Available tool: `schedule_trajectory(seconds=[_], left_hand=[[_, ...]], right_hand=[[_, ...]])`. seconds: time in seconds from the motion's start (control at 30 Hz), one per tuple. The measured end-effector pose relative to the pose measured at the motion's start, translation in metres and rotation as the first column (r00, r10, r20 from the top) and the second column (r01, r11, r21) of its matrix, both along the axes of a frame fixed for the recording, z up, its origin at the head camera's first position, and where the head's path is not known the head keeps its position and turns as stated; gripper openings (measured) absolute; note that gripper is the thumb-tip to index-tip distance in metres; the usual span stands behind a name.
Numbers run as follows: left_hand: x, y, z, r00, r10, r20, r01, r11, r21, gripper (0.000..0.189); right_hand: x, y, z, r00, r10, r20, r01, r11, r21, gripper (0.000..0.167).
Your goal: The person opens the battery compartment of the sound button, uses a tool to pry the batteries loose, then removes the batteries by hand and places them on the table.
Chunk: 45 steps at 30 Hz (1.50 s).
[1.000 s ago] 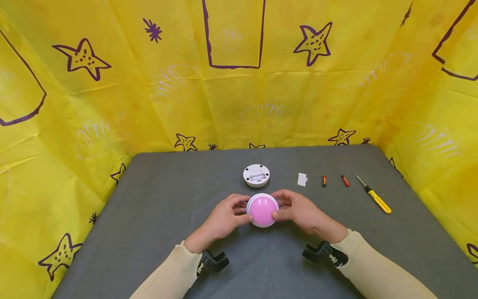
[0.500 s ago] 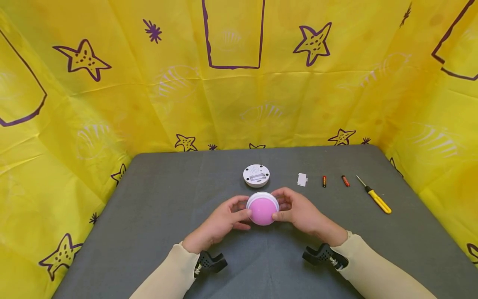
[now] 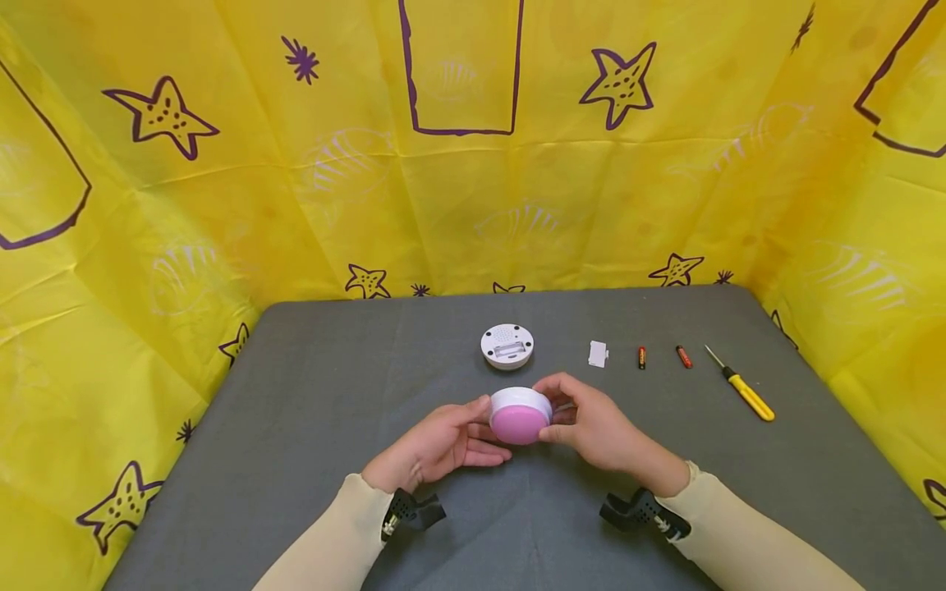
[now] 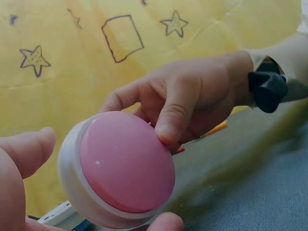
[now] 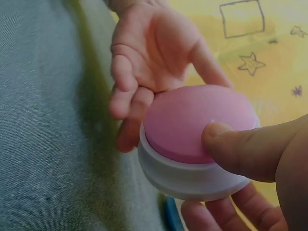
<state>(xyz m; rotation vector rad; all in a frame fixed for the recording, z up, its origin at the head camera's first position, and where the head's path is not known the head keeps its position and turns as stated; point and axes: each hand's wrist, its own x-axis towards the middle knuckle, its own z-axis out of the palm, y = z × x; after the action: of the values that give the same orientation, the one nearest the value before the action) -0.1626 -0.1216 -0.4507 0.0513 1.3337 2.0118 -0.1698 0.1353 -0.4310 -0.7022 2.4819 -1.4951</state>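
Pink-and-white button [image 3: 520, 424]: lower centre of head view | right hand [image 3: 600, 425]: pinches the button, thumb on its pink side, other fingers behind | left hand [image 3: 438, 443]: palm toward it, fingers loosely extended, contact unclear

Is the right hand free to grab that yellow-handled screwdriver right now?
Probably not just yet: the right hand grips the pink-domed button. Once freed, it likely could, as only bare gray table shows between it and the yellow-handled screwdriver.

A starfish-printed yellow cloth [image 3: 458, 189] hangs behind and beside a grey table [image 3: 355, 361].
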Motion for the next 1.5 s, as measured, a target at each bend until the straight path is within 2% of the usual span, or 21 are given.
schedule_trajectory(seconds=[0.23,0.37,0.6,0.77,0.97,1.27,1.5], left_hand=[[0.000,0.002,-0.002,0.999,0.036,0.029,-0.039,0.996,0.083,0.057],[0.001,0.003,-0.003,0.999,0.045,0.023,-0.046,0.996,0.082,0.053],[0.001,0.003,-0.004,1.000,0.020,0.001,-0.020,0.997,0.072,0.048],[0.001,0.003,-0.003,1.000,0.018,0.002,-0.018,0.996,0.086,0.039],[0.003,0.005,-0.003,0.999,0.053,-0.004,-0.052,0.996,0.077,0.027],[0.005,0.007,-0.003,0.996,0.082,-0.023,-0.081,0.994,0.071,0.025],[0.004,0.007,-0.002,0.996,0.083,-0.032,-0.080,0.995,0.064,0.035]], right_hand=[[0.006,0.000,-0.002,0.987,0.036,-0.156,-0.029,0.998,0.048,0.049],[0.007,0.000,-0.003,0.976,0.061,-0.211,-0.056,0.998,0.029,0.048],[0.008,-0.001,-0.004,0.957,0.075,-0.281,-0.073,0.997,0.018,0.050],[0.009,0.000,-0.003,0.951,0.069,-0.301,-0.064,0.998,0.027,0.050],[0.010,0.000,-0.005,0.946,0.055,-0.321,-0.041,0.998,0.049,0.049],[0.010,-0.001,-0.008,0.944,0.049,-0.327,-0.048,0.999,0.011,0.050],[0.010,-0.001,-0.010,0.945,0.051,-0.324,-0.061,0.998,-0.022,0.050]])
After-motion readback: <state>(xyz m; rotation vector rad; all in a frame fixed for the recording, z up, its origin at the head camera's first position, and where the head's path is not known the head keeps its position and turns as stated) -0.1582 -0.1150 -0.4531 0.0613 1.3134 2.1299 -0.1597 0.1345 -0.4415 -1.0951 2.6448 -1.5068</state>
